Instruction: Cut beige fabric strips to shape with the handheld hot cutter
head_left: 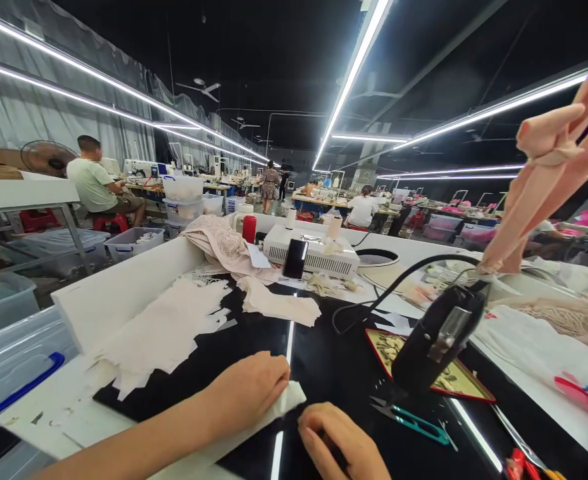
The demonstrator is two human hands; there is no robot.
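My left hand [254,390] is closed on a strip of pale cloth [293,398] that lies over the black tabletop [339,360] and runs back under my forearm. Just right of the cloth's end, my right hand [341,443] rests with curled fingers near the table's front; whatever its fingertips hold, if anything, is hidden. Cut cream pieces [167,327] are spread at the left, and a smaller stack [279,303] lies ahead of my hands. Teal thread snips [414,423] sit to the right of my right hand.
A black device [437,340] with a cable stands over a yellow tray [467,382] of small parts. Red-handled scissors [521,463] lie front right. Behind are a phone [295,259], a white box unit [274,245] and a red thread spool [249,229]. People sit farther off.
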